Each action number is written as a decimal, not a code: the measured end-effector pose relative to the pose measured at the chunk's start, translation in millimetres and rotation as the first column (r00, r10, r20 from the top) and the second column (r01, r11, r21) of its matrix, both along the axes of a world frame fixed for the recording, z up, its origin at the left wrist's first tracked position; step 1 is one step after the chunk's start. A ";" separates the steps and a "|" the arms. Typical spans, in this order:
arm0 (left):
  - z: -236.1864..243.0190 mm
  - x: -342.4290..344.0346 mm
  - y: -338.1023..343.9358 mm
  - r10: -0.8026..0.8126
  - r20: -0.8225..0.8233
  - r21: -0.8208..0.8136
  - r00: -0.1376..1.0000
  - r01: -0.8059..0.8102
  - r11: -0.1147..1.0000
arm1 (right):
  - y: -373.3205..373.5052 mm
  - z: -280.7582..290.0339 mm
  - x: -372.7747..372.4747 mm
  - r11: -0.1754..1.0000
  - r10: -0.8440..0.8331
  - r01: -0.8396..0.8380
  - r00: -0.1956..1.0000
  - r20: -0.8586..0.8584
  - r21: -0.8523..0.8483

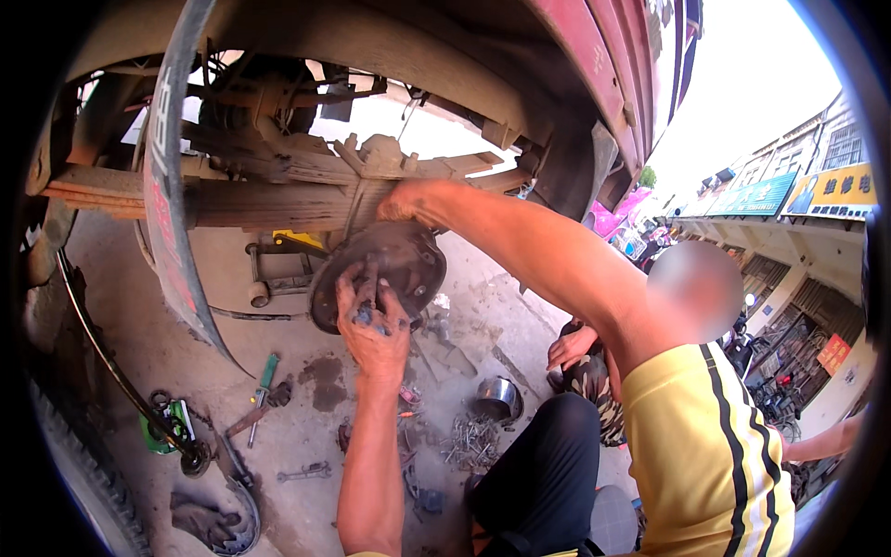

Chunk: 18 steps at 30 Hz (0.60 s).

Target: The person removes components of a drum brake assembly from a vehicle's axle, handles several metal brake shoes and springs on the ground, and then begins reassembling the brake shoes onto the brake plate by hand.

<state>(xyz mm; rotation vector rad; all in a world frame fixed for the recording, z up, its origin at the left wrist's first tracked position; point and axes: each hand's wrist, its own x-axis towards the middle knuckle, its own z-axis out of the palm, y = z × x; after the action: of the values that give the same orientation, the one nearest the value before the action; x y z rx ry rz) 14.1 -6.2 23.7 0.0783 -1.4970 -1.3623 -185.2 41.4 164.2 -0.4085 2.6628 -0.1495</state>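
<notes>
A dark, greasy round plate (422, 269) stands at the end of a truck axle. In front of its middle is my left hand (376, 330), blackened at the fingers, bent around a dark part that I cannot make out. My right arm reaches across from the right, and my right hand (406, 202) curls down at the plate's upper edge, beside the leaf spring (278, 204). Its fingertips are hidden, and so is whatever they grip. The fingers of both hands are bent.
A yellow-and-grey jack (278, 269) stands beneath the axle. On the ground lie a green-handled screwdriver (268, 371), a hammer (260, 408), a spanner (304, 472), a pile of bolts (471, 442) and a metal pot (497, 399). A person (594, 371) crouches close on my right.
</notes>
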 end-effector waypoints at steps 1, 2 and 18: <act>-0.4 -0.6 -0.1 -0.002 0.001 -0.001 1.000 0.002 1.000 | 2.7 -1.6 -3.1 0.999 -0.029 0.029 1.000 0.008 -0.022; -0.6 -1.3 -0.1 -0.010 -0.001 0.002 1.000 0.010 1.000 | 6.1 -2.3 -6.3 0.997 -0.060 0.061 0.998 0.017 -0.043; -6.5 -11.1 -3.1 0.027 -0.097 0.054 0.995 -0.022 0.998 | 16.4 1.7 -1.1 0.987 -0.103 0.107 0.994 0.039 -0.121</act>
<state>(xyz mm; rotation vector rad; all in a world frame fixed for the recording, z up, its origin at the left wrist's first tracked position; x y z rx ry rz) 2.9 -9.3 17.2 0.0623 -1.3744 -1.3673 -186.3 57.8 165.9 -0.3006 2.6519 -0.3507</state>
